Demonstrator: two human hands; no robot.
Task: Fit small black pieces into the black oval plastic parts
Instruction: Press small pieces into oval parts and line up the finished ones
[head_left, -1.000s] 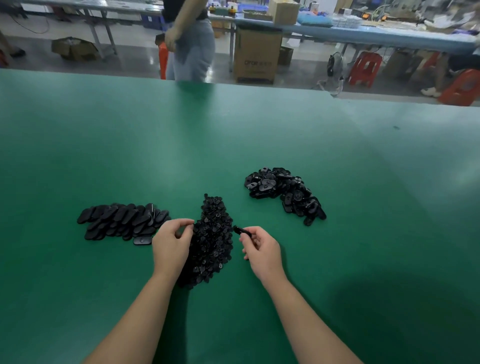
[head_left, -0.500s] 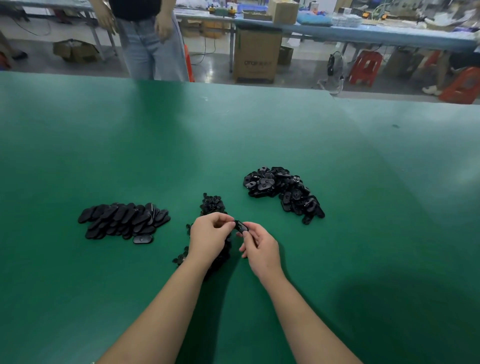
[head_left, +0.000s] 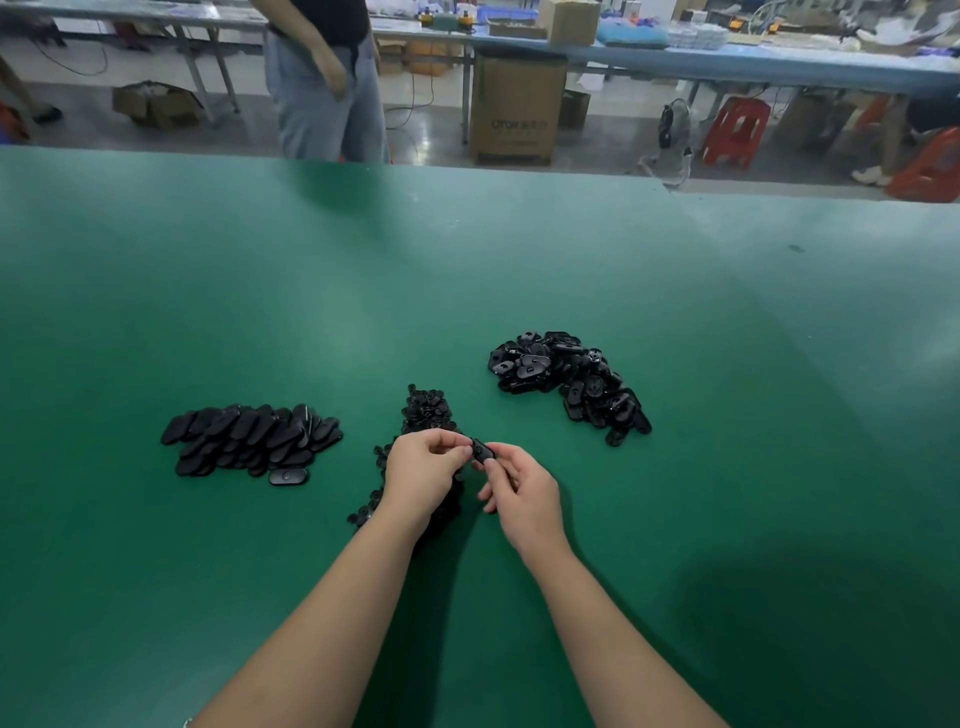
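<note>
From the head view, the two hands meet over the green surface (head_left: 311, 312), and what passes between them is hard to read. The right hand (head_left: 524, 491) pinches one black oval part (head_left: 483, 450) between thumb and fingers; only the part's upper end shows past the fingertips. The left hand (head_left: 423, 470) has its fingers curled with the tips pressed against that same part. Whether it pinches a small black piece cannot be told, since anything there is hidden by the fingers.

The left hand and wrist cover most of the heap of small pieces (head_left: 423, 410), which shows just beyond and to the left of the hand. The single pieces in it blur into one dark mass.

Left of that heap, well apart, lies a neat pile of oval parts (head_left: 249, 439), smooth side up, with one lone oval (head_left: 288, 475) at its near edge. Right of the heap and farther away lies a loose pile of ovals (head_left: 566, 384), many showing hollow undersides.

Beyond the surface's far edge a person in jeans (head_left: 324, 93) stands, cut off above the waist. Right of that person are a cardboard box (head_left: 517, 106), a blue bench (head_left: 727, 60) and red stools (head_left: 735, 130).
</note>
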